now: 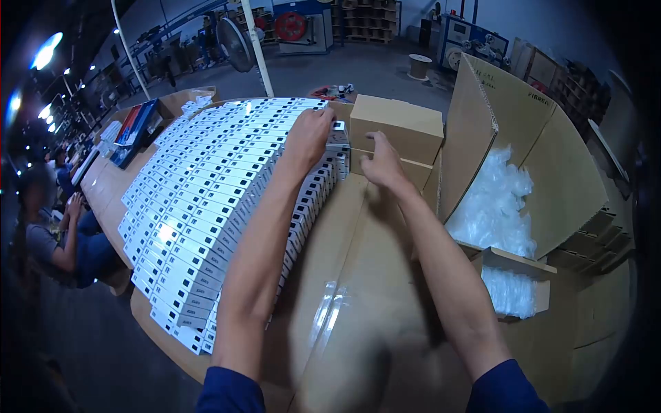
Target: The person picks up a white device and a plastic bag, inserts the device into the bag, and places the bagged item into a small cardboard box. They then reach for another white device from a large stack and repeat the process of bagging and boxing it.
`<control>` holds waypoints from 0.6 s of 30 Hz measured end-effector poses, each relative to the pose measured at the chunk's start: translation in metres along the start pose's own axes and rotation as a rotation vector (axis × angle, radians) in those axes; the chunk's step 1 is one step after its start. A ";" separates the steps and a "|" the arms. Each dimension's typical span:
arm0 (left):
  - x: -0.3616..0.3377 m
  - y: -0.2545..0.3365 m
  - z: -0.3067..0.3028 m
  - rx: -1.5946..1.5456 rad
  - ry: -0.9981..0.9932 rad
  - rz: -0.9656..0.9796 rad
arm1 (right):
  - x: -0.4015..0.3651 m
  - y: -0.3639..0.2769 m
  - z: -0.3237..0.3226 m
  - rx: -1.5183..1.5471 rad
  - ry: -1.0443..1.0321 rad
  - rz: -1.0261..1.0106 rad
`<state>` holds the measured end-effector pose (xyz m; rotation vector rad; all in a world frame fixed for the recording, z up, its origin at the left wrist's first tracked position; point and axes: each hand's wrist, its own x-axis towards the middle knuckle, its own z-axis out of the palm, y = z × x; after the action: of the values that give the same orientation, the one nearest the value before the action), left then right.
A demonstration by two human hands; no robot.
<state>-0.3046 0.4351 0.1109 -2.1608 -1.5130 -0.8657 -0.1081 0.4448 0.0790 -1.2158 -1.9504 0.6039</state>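
My left hand (310, 140) is at the far right end of the stacked small white boxes (213, 186), its fingers curled down over a white box (337, 134) at the stack's edge. The fingertips are partly hidden there. My right hand (383, 162) is held just in front of a closed brown carton (398, 124), thumb and index finger apart, with nothing visible in it. Each white box in the rows has a small black square and printed marks. Below both forearms lies a large taped cardboard surface (344, 241).
To the right, a tall open carton (571, 165) holds clear plastic bags (492, 199). A smaller open box (513, 289) of plastic packets stands before it. At left, a blue box (134, 131) lies on the table and another person (58, 234) sits nearby. Machines line the background.
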 end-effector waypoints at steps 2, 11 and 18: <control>-0.016 0.009 -0.008 -0.036 0.065 -0.013 | -0.003 -0.001 -0.002 0.024 -0.022 0.010; -0.090 0.129 -0.076 -0.212 0.367 -0.127 | -0.077 -0.053 -0.055 0.999 -0.318 0.098; -0.135 0.236 -0.126 -0.504 0.218 -0.120 | -0.173 -0.032 -0.148 0.695 -0.487 -0.137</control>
<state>-0.1513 0.1777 0.1269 -2.2152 -1.4369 -1.6124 0.0381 0.2760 0.1325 -0.5201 -1.9107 1.4559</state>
